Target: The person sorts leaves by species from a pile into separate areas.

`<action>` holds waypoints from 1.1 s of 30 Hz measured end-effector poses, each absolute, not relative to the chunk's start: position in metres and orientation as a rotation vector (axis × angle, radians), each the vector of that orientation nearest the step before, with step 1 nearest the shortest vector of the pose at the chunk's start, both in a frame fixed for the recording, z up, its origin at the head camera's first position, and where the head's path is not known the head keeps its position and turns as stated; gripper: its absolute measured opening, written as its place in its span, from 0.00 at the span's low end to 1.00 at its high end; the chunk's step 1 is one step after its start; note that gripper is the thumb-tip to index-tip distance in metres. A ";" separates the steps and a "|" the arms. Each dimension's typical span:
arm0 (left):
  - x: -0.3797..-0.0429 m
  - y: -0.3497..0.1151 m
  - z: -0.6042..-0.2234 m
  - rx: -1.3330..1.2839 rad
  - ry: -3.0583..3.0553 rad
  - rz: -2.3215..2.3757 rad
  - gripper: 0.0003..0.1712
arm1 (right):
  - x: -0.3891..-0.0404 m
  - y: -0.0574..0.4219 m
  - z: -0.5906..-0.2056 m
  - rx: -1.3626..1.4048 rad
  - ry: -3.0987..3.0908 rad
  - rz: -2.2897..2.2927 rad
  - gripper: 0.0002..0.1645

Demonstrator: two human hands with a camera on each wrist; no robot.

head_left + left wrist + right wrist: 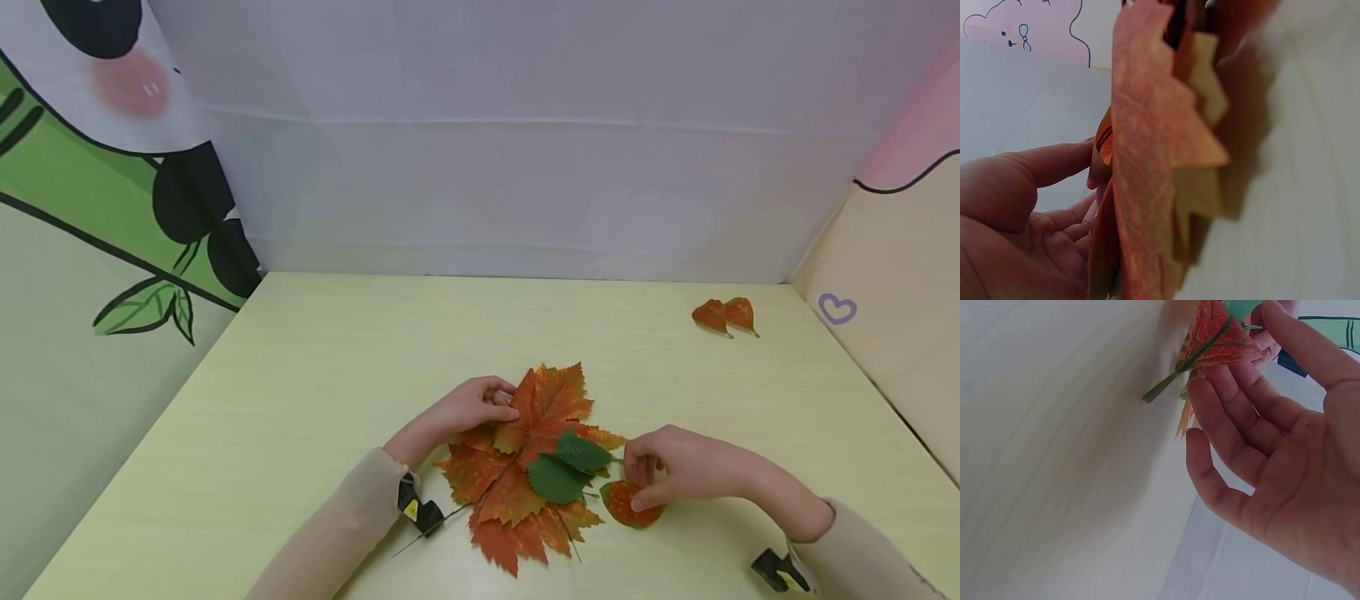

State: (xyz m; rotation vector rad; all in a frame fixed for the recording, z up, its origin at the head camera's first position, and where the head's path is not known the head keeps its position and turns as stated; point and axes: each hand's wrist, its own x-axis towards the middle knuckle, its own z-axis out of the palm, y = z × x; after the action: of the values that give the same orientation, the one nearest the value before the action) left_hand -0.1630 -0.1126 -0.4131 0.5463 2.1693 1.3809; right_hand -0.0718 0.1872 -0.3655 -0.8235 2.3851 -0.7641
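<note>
Orange-red maple leaves (498, 487) with thin stems lie in an overlapping pile near the front of the table. My left hand (471, 408) pinches the edge of the upper maple leaf between thumb and fingers; in the left wrist view a leaf edge (1147, 150) stands close before the hand. Two green leaves (557, 481) rest on the pile's right part. My right hand (693, 464) holds a small rounded red-orange leaf (622, 502) just right of the pile, thumb on it. The right wrist view shows this leaf's veined face and green stem (1163, 387) at the fingertips.
Two small orange-brown leaves (710, 316) lie together at the back right of the pale wooden table (337, 350). A whitish cloth wall (480, 192) rises behind the table, with cartoon-printed panels at both sides.
</note>
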 end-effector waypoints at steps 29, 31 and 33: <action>-0.164 -0.111 -0.415 0.544 2.177 1.383 0.24 | -0.078 0.201 -0.356 -0.813 2.400 -0.611 0.09; -0.164 -0.111 -0.415 0.544 2.177 1.384 0.24 | -0.081 0.205 -0.353 -0.815 2.418 -0.591 0.09; -0.164 -0.111 -0.415 0.542 2.176 1.384 0.24 | -0.085 0.210 -0.350 -0.811 2.441 -0.570 0.09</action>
State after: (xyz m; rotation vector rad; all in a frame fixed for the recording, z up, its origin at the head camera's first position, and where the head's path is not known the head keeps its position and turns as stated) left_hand -0.1642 -0.1111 -0.4154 0.5423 2.1760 1.3843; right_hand -0.0855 0.2104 -0.3498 -0.8107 2.4411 -0.5704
